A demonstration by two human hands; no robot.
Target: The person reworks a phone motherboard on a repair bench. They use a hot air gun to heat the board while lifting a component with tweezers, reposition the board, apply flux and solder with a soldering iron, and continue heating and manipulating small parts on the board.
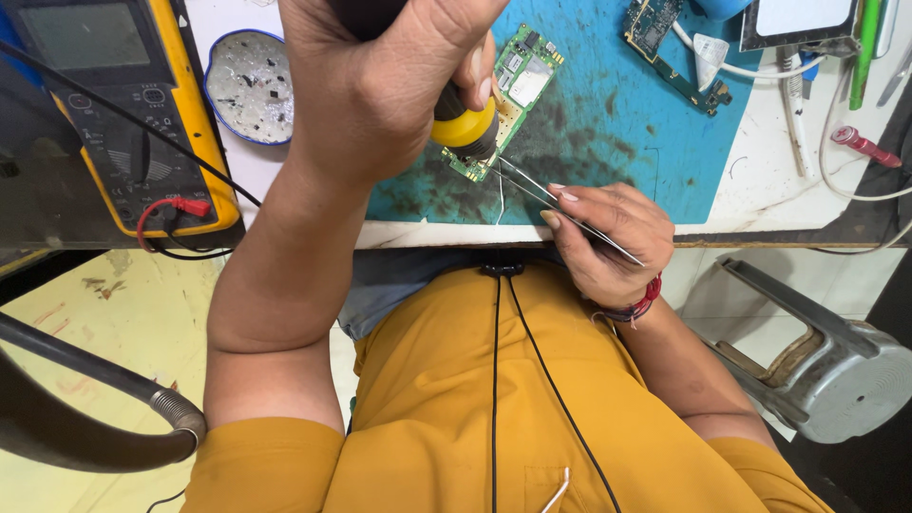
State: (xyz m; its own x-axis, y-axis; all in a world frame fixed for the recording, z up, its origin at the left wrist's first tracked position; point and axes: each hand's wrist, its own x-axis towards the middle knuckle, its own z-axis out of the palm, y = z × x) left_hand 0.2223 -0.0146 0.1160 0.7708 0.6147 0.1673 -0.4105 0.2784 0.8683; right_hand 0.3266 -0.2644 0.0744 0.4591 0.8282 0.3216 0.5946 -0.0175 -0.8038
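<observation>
Nearest: left hand [380, 81], fist closed round a yellow-collared soldering tool [465, 123], tip on the green circuit board [503, 100].
Board: lying on a teal mat [617, 123] at the bench edge.
Dish: blue-rimmed bowl [249, 85] holding tiny dark scraps.
Around: yellow multimeter [123, 114] to one side, second board [665, 43] further back.
Right hand [603, 242]: fingers pinching metal tweezers [551, 199], points at the board's corner.

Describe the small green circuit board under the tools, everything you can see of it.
The circuit board is small, green and narrow. It has gold-edged pads, tiny components and a silver metal shield near its middle. It lies flat and slanted on the stained teal mat. The left hand holds a soldering iron down on its lower end, hiding part of it. Tweezers in the right hand reach that same end, where a thin white wire hangs.
</observation>
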